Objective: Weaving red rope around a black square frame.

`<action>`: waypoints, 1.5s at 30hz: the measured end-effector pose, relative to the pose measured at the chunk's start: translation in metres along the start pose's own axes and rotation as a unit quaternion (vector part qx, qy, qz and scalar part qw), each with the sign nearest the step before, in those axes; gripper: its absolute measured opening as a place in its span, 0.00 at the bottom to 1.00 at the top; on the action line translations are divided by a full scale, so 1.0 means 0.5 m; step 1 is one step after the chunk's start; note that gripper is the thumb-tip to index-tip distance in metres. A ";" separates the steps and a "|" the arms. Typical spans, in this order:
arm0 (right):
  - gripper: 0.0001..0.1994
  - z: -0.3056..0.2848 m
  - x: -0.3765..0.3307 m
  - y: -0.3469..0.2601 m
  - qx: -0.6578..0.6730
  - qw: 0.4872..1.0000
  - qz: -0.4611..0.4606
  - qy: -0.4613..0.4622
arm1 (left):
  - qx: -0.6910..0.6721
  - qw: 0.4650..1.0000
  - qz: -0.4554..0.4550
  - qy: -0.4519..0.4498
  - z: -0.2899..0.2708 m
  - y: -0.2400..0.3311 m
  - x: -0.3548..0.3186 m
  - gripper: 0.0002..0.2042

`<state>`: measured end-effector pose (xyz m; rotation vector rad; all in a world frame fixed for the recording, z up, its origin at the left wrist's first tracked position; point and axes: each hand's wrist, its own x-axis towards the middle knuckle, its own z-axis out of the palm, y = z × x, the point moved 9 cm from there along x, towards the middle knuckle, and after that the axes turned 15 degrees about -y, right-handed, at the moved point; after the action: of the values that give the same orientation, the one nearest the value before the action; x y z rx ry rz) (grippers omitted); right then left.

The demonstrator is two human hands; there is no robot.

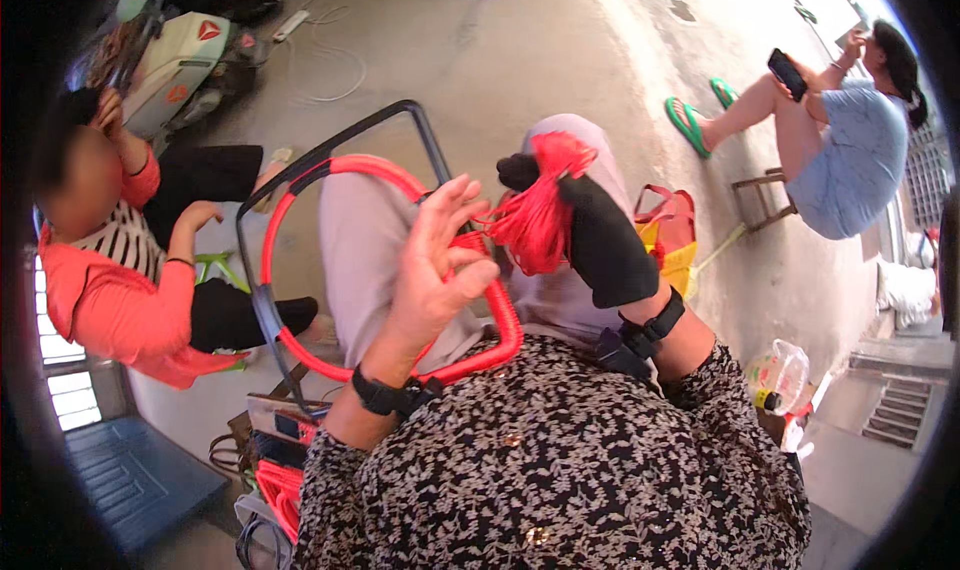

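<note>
My right hand (610, 245), in a black glove, is closed on a bundle of thin red cord (540, 210) above my right knee. Bare and with its fingers stretched apart, my left hand (440, 260) is beside the bundle, over the hoop. The hoop (505, 315) is closely wound with red cord along its near right side; elsewhere it looks smooth red. It leans across my lap, joined to a dark angular frame (405, 110) that rises on the left. Whether a strand runs between my left fingers cannot be made out.
A person in a coral jacket (110, 300) sits close on the left, near a parked scooter (175, 75). Another person in light blue (850, 160) sits on a stool at right. A red and yellow bag (670, 235) stands by my right knee; a clear plastic container (780, 375) is farther right.
</note>
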<state>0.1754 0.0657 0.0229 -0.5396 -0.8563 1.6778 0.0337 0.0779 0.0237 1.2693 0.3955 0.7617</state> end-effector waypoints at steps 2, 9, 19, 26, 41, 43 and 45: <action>0.22 0.024 0.012 0.027 -0.105 0.994 0.022 -0.015 | 0.008 1.000 0.024 0.007 -0.001 0.005 -0.001 0.37; 0.24 0.016 0.033 -0.051 -0.377 0.918 0.092 0.080 | -0.188 0.980 -0.009 0.064 -0.050 -0.042 -0.011 0.21; 0.32 0.243 -0.079 -0.202 -0.497 0.854 -0.065 -0.140 | -0.283 0.955 -0.004 0.086 -0.072 -0.054 -0.024 0.17; 0.31 0.152 -0.069 -0.096 -0.495 0.864 0.029 -0.092 | -0.255 0.960 -0.024 0.114 -0.071 -0.048 -0.027 0.18; 0.27 0.022 -0.050 -0.048 -0.412 0.901 0.123 -0.062 | -0.269 0.943 -0.093 0.172 -0.061 -0.036 -0.031 0.19; 0.27 0.016 -0.038 -0.046 -0.417 0.899 0.120 -0.056 | -0.278 0.946 -0.039 0.162 -0.055 -0.021 -0.015 0.15; 0.27 -0.001 -0.035 -0.037 -0.423 0.896 0.127 -0.049 | -0.280 0.960 -0.002 0.015 -0.027 -0.008 0.008 0.17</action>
<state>0.1920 0.0513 0.0354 -1.2032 -1.6599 1.5056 0.0286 0.0898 0.0167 0.7245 0.1837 0.8162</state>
